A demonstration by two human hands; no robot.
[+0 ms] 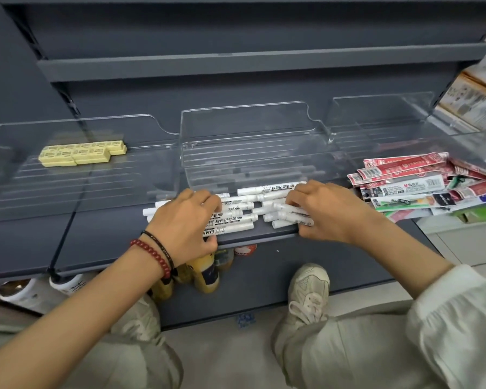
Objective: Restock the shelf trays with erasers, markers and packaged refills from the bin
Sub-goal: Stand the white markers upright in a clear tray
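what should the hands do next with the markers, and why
Probably bunch the markers and lift them into the middle tray: left hand and right hand curl round them, and they lie loose at the shelf edge, in front of the tray.

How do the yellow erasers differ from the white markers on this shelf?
The erasers are short yellow blocks; the markers are long white tubes with black print. The erasers sit packed tidily at the back of the left tray, untouched; the markers lie in a loose heap near the front edge of the shelf, gripped by the left hand and right hand. Both kinds lie flat.
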